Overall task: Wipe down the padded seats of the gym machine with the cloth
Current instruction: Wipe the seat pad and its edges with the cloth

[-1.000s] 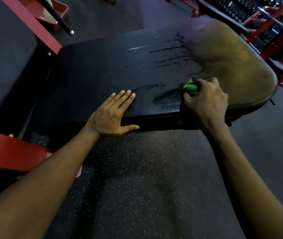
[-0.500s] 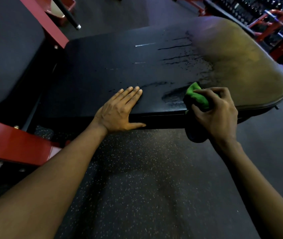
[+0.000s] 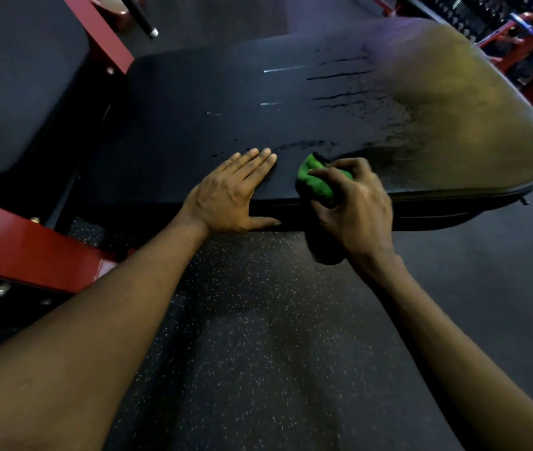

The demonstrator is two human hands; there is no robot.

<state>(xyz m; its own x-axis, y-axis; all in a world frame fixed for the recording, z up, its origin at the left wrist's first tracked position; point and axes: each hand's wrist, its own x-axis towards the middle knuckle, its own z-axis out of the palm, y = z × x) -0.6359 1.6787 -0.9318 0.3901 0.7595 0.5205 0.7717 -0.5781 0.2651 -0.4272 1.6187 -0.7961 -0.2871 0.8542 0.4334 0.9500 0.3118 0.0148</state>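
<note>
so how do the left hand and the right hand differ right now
The left hand lies flat, palm down; the right hand is curled. The left hand holds nothing; the right hand grips the green cloth. Both sit at the near edge of the black padded seat.

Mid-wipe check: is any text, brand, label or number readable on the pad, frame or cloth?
None can be read.
The pad, cloth and red frame show no print.
The pale streaks on the pad look like wet glints, not lettering.
The racks at far right are too dark and blurred to tell.
</note>
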